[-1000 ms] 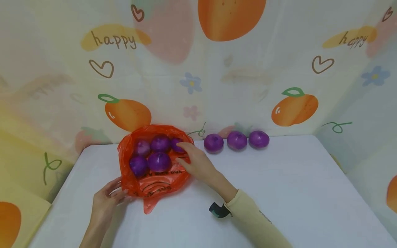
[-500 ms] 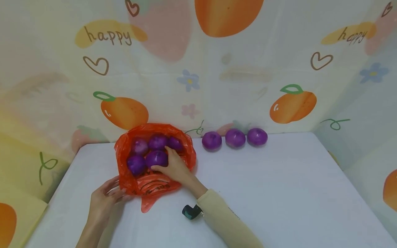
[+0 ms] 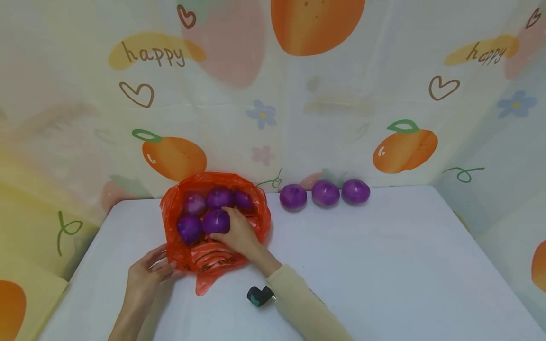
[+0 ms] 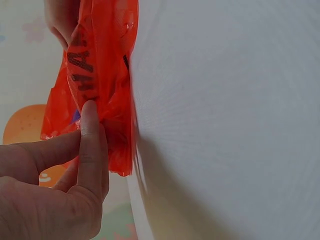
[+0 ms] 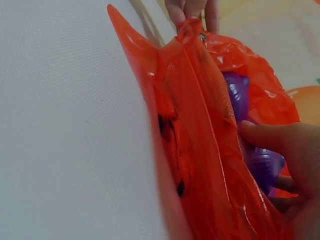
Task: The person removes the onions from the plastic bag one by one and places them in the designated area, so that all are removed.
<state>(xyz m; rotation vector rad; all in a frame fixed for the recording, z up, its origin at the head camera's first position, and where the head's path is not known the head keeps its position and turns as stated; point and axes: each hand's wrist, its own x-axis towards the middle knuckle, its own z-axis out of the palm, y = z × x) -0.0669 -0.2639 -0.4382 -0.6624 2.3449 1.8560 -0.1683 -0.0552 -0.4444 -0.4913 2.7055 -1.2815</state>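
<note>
A red plastic bag (image 3: pixel 213 258) lies open on the white table (image 3: pixel 384 265), with several purple onions inside. My right hand (image 3: pixel 228 226) reaches into the bag and grips the front onion (image 3: pixel 214 219). In the right wrist view its fingers (image 5: pixel 285 145) curl round that onion (image 5: pixel 260 167) behind the bag's wall (image 5: pixel 200 130). My left hand (image 3: pixel 164 266) pinches the bag's near-left edge. In the left wrist view the thumb and fingers of that hand (image 4: pixel 90 125) squeeze a fold of the bag (image 4: pixel 105 60).
Three more purple onions (image 3: pixel 293 196) (image 3: pixel 325 192) (image 3: pixel 356 191) stand in a row at the table's back edge, right of the bag. Printed fabric walls (image 3: pixel 341 109) close in the back and both sides. A black camera (image 3: pixel 258 296) is strapped to my right wrist.
My right hand moved from the bag's right rim down and left into the bag and closed on the front onion. My left hand kept its pinch on the bag's edge.
</note>
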